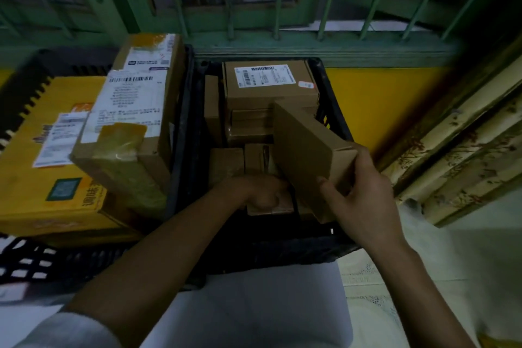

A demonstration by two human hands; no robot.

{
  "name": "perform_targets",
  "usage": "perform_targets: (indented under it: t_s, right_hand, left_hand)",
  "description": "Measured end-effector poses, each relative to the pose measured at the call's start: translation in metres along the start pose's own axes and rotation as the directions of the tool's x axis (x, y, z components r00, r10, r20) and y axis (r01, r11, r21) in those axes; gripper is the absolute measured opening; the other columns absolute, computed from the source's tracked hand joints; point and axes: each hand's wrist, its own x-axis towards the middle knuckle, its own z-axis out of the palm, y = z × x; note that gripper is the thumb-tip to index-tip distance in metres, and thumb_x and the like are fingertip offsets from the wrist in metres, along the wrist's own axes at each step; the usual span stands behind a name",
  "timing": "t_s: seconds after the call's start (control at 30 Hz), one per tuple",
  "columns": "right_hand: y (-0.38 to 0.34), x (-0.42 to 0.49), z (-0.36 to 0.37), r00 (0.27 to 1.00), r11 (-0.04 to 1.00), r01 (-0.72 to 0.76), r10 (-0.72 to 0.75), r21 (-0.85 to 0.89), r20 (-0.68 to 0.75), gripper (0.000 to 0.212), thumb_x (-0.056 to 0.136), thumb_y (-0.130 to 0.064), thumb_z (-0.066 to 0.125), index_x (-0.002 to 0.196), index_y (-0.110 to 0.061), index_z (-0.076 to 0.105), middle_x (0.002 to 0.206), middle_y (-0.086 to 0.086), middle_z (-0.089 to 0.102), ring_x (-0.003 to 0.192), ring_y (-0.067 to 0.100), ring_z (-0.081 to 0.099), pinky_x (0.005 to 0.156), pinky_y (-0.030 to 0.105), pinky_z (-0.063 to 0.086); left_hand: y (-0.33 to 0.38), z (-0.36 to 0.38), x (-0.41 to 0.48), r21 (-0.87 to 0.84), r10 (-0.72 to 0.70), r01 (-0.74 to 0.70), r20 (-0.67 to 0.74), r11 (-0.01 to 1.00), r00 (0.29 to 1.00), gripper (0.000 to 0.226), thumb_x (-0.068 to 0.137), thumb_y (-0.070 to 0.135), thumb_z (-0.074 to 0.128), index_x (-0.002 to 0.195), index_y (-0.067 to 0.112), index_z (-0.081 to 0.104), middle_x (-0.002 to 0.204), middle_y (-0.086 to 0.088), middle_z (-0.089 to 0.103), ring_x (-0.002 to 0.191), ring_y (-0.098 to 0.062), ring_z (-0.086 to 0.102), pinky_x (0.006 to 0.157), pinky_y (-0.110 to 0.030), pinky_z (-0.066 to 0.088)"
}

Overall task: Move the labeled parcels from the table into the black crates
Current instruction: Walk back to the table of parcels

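Head view, right hand clamped on the near end of a flat brown parcel, tilted above the packed black crate, left hand curled around a small parcel low inside it, labeled parcel at the far end, second crate alongside holding a yellow box

Found left forearm bare, white sleeve at lower left corner, running up toward frame centre. Noted left hand back-up just below centre, fingers curled down and under; blurred, grip not confirmed. Found right forearm bare, rising from lower right edge toward centre right. Recorded right hand gripping near end of tilted parcel: thumb on broad face, fingers wrapped over end panel. Observed hands near each other, not touching.
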Motion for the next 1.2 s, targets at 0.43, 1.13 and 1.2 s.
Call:
perform_targets:
  t_s: [0.43,1.13,1.2]
  right_hand:
    - [0.01,0.04,-0.045,0.769,0.932,-0.096,-0.155,0.351,0.62,0.025,0.077,0.006,0.068,0.099,0.001,0.056,0.096,0.014,0.063,0.091,0.025,0.062,0.067,0.034,0.052]
    - [0.041,0.04,0.016,0.467,0.667,0.547,0.258,-0.505,0.846,0.015,0.092,-0.005,0.05,0.101,-0.008,0.062,0.114,0.011,0.063,0.1,0.025,0.062,0.073,0.028,0.046]
    - [0.042,0.041,0.022,0.46,0.605,0.604,0.267,-0.519,0.847,0.016,0.092,0.001,0.048,0.1,-0.006,0.06,0.112,0.013,0.062,0.1,0.028,0.062,0.069,0.028,0.042]
  left_hand:
    - [-0.008,-0.018,-0.128,0.004,0.164,-0.214,-0.657,0.977,0.736,0.059,0.082,0.049,0.065,0.136,0.035,0.048,0.13,0.014,0.055,0.116,-0.003,0.049,0.097,-0.025,0.043]
    - [0.01,0.038,-0.014,-0.122,0.065,-0.04,0.213,0.992,0.975,0.033,0.099,0.01,0.046,0.13,0.008,0.055,0.13,-0.012,0.056,0.111,-0.026,0.055,0.09,-0.029,0.045]
    - [0.009,0.04,-0.009,-0.091,0.035,-0.014,0.227,0.996,0.973,0.033,0.099,0.012,0.046,0.131,0.008,0.054,0.129,-0.013,0.056,0.106,-0.026,0.056,0.086,-0.03,0.045]
